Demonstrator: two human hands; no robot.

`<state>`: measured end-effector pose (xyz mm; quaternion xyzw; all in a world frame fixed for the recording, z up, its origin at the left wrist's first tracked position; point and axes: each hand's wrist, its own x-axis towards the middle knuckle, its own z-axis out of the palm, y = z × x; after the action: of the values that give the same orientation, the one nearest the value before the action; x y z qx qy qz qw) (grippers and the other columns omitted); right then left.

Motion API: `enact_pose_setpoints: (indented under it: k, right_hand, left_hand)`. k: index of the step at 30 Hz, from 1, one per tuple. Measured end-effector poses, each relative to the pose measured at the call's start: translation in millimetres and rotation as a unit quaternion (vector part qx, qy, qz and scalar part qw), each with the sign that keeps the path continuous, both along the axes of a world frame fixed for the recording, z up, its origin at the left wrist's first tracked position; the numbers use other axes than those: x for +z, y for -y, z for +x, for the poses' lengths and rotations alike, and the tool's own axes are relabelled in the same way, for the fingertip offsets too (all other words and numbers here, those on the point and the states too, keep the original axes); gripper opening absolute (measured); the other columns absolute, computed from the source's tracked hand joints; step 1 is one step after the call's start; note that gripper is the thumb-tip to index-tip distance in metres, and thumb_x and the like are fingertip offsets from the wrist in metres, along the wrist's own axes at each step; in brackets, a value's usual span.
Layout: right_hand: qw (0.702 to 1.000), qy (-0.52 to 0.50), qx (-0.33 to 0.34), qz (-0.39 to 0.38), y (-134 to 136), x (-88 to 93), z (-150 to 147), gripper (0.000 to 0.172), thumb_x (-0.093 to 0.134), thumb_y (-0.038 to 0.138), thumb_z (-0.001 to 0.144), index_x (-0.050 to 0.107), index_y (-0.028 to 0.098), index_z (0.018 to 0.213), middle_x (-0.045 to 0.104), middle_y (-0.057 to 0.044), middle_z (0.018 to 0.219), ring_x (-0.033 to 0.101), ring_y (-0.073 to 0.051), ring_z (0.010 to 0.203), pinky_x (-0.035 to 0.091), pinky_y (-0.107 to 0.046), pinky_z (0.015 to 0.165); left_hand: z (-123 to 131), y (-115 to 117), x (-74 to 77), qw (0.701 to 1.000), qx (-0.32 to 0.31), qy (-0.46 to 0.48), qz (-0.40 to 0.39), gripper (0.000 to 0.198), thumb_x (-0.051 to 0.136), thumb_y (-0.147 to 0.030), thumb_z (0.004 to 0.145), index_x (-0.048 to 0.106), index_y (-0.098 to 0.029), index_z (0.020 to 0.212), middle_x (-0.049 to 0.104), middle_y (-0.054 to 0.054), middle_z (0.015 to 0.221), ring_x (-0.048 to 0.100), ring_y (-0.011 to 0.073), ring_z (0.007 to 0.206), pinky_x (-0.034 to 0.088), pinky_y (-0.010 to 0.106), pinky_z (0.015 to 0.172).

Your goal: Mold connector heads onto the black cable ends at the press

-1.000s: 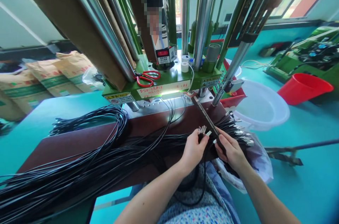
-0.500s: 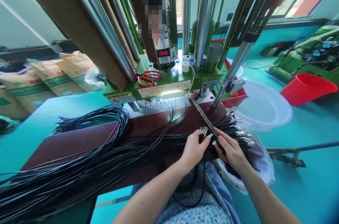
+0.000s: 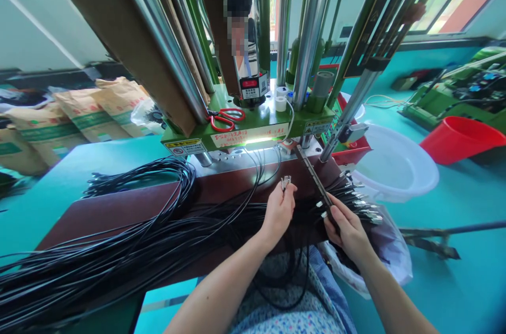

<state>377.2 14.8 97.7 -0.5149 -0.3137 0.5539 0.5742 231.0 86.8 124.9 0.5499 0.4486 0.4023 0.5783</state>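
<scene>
My left hand (image 3: 278,213) is closed on the ends of a few black cables, whose silver metal plugs (image 3: 285,182) stick up above my fingers. My right hand (image 3: 344,226) is closed on the near end of a long dark metal bar (image 3: 315,180) that lies slanted on the brown worktable (image 3: 118,207). More cable ends with metal plugs (image 3: 361,206) fan out to the right of the bar. A big bundle of black cables (image 3: 118,249) runs across the table to the left.
A green press machine (image 3: 253,128) with steel columns stands behind the table; red scissors (image 3: 223,118) lie on it. A white basin (image 3: 395,165) and red bucket (image 3: 458,139) sit to the right, paper sacks (image 3: 79,110) to the left. Another person stands behind the machine.
My left hand has moved left and forward, away from the bar, carrying the plugged cable ends with it. My right hand stays on the bar.
</scene>
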Motion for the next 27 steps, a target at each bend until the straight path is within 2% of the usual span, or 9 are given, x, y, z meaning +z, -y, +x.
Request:
enact_pose_setpoints:
  k: [2, 5, 8, 17, 23, 27]
  right_hand:
    - [1.000, -0.008, 0.002, 0.011, -0.1, -1.6, 1.2, 0.050, 0.052, 0.041, 0.086, 0.041, 0.025, 0.131, 0.036, 0.009, 0.047, 0.026, -0.004, 0.034, 0.017, -0.015, 0.032]
    - [1.000, 0.004, 0.013, 0.008, 0.6, -2.0, 2.5, 0.051, 0.052, 0.041, 0.086, 0.039, 0.026, 0.133, 0.035, 0.009, 0.047, 0.028, -0.004, 0.036, 0.019, -0.015, 0.033]
    - [0.999, 0.022, 0.031, 0.003, 1.7, -1.4, 4.2, 0.052, 0.051, 0.041, 0.087, 0.037, 0.025, 0.135, 0.035, 0.009, 0.047, 0.028, -0.004, 0.036, 0.019, -0.015, 0.033]
    - [0.997, 0.047, 0.064, 0.011, 0.6, 0.1, 5.4, 0.055, 0.048, 0.041, 0.088, 0.034, 0.021, 0.137, 0.034, 0.009, 0.047, 0.026, -0.004, 0.035, 0.017, -0.016, 0.034]
    - [0.988, 0.138, 0.072, 0.019, 1.7, -4.9, 1.2, 0.055, 0.048, 0.044, 0.088, 0.038, 0.020, 0.136, 0.034, 0.008, 0.051, 0.029, -0.005, 0.044, 0.023, -0.017, 0.040]
    - [0.985, 0.152, 0.084, 0.019, 1.6, -5.0, 1.1, 0.059, 0.047, 0.045, 0.088, 0.034, 0.017, 0.138, 0.032, 0.008, 0.051, 0.028, -0.006, 0.044, 0.021, -0.018, 0.040]
  left_hand:
    - [0.8, 0.0, -0.9, 0.999, -0.012, -0.020, 0.022, 0.021, 0.038, -0.037, 0.087, 0.044, -0.020, 0.077, 0.037, -0.007, 0.051, 0.034, 0.0075, 0.043, 0.027, 0.021, 0.046]
    - [3.7, 2.2, -2.2, 0.991, -0.053, -0.095, 0.073, 0.016, 0.049, -0.031, 0.081, 0.046, -0.019, 0.071, 0.048, -0.004, 0.061, 0.042, 0.0091, 0.055, 0.031, 0.022, 0.055]
    - [5.4, 3.1, -2.0, 0.986, -0.060, -0.136, 0.075, 0.014, 0.053, -0.029, 0.077, 0.048, -0.018, 0.069, 0.051, -0.003, 0.063, 0.046, 0.0109, 0.060, 0.032, 0.023, 0.059]
    - [4.4, 3.2, -1.7, 0.989, -0.048, -0.123, 0.072, 0.012, 0.053, -0.027, 0.075, 0.048, -0.018, 0.069, 0.050, -0.004, 0.060, 0.045, 0.0103, 0.058, 0.033, 0.023, 0.058]
    - [-0.7, 2.6, -4.2, 0.992, -0.045, -0.101, 0.061, 0.014, 0.054, -0.027, 0.075, 0.047, -0.017, 0.067, 0.048, -0.005, 0.059, 0.043, 0.0096, 0.057, 0.032, 0.022, 0.057]
    - [-3.4, 2.4, -5.4, 0.992, -0.044, -0.095, 0.065, 0.015, 0.053, -0.027, 0.076, 0.047, -0.017, 0.067, 0.048, -0.004, 0.059, 0.043, 0.0098, 0.057, 0.033, 0.022, 0.057]
